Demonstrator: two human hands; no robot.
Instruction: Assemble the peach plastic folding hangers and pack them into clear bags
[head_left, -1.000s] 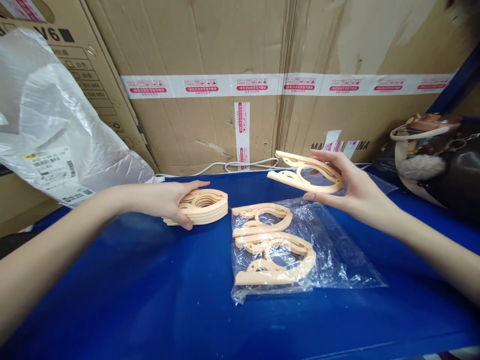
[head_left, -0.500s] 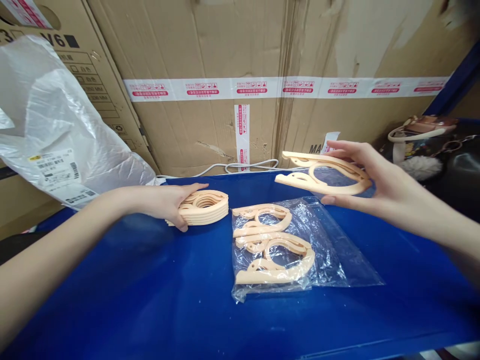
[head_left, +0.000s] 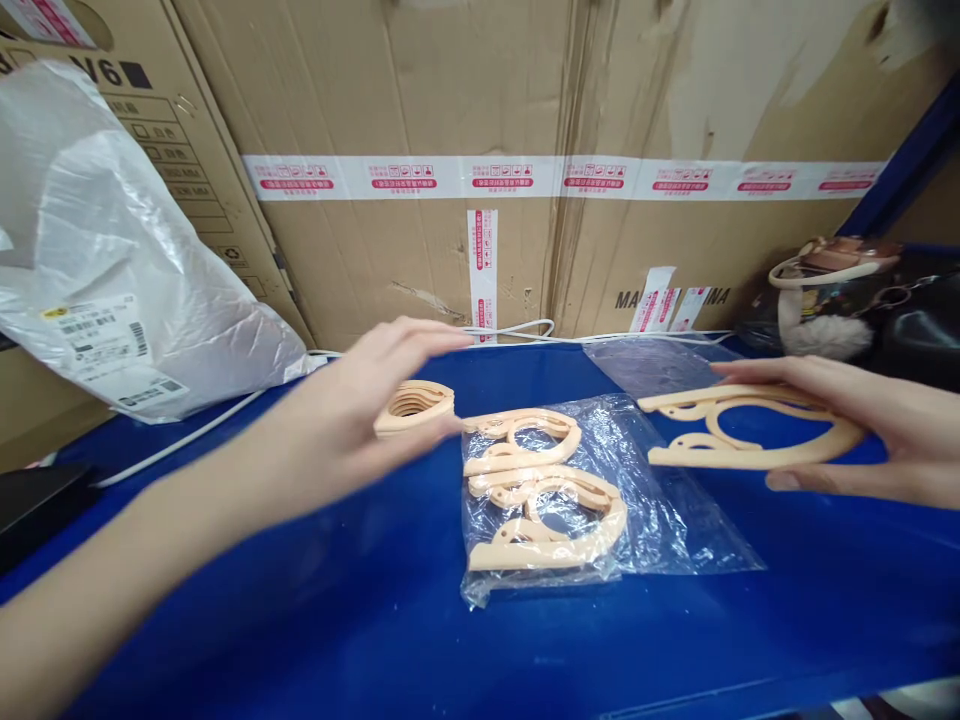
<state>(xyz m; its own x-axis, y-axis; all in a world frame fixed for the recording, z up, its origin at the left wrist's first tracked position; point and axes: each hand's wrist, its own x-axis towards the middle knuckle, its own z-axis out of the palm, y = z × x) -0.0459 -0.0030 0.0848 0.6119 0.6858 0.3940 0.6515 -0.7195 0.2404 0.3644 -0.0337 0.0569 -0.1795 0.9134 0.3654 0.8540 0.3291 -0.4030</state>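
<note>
My right hand (head_left: 892,430) grips a folded peach-coloured folding hanger (head_left: 712,459) by its rounded end, thumb below and fingers above. It is held over the right side of the blue table. My left hand (head_left: 360,410), slightly blurred, has thumb and fingers apart with nothing between them. Just behind it lies a stack of similar folded hangers (head_left: 427,397), partly covered by the hand. In the middle, a clear plastic bag (head_left: 675,515) lies flat with folded hangers (head_left: 547,555) inside, near my left fingertips.
Large cardboard boxes (head_left: 375,260) stand along the back of the blue table (head_left: 375,620). A silvery shipping bag (head_left: 150,250) leans at left. A white cable (head_left: 180,437) runs along the back and left. Another clear bag (head_left: 637,362) and a dark cup with a strap (head_left: 817,290) lie at right.
My left hand has let go of the hanger stack and moved up and to the right, opening. My right hand has carried its hanger to the right and lower in view.
</note>
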